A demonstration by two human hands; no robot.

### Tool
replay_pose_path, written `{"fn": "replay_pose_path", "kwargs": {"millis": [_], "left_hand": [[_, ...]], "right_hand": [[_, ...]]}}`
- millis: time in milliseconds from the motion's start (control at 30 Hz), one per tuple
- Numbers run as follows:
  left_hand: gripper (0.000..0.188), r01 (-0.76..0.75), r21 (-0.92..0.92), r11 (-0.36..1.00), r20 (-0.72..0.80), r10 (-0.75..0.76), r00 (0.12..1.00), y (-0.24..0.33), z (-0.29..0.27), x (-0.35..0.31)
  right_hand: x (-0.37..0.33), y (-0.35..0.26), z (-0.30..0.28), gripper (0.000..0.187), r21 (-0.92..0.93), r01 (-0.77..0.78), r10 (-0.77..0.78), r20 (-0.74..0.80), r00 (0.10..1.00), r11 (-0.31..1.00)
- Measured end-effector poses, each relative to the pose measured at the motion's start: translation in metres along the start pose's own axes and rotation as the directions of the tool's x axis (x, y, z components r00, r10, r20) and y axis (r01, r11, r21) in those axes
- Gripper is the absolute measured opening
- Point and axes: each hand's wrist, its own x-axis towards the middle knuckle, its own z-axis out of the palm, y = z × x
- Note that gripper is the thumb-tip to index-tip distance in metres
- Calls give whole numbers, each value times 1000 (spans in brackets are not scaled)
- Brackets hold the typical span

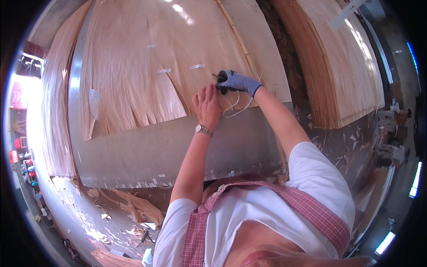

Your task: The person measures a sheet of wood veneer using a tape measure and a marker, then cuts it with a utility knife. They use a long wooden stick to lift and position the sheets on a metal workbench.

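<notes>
Veneer (133,84) part-taped: 3 strips (164,70) on, split (176,92) open; L hand (207,106) fingers slightly spread, R gloved hand's (238,81) curled, can't tell if pinching

In front of you is a big grey table (133,153), with little white bits along its near edge. On your left, the grey floor (62,200) shines in the light, and torn brown scraps (138,207) lie on it near the table. Strong white light (36,111) fills the far left side, next to some red things (18,99). On your right the room is darker, and pale scraps (353,139) dot the floor there too. Bright strips (416,180) glow near the right rim, and they may be windows or lamps
</notes>
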Motion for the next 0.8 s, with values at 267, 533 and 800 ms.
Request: {"fn": "replay_pose_path", "kwargs": {"millis": [267, 533, 800], "left_hand": [[56, -27, 95, 995, 172, 10, 985, 13, -7, 9], [59, -109, 133, 985, 349, 56, 936, 15, -7, 18], [61, -123, 153, 980, 409, 51, 911, 33, -20, 18]], "right_hand": [[-10, 20, 11, 48, -658, -142, -161, -377, 912, 739], [-78, 51, 62, 31, -676, 14, -466, -493, 735, 737], [-318, 37, 11, 14, 726, 443, -174, -418, 891, 526]]}}
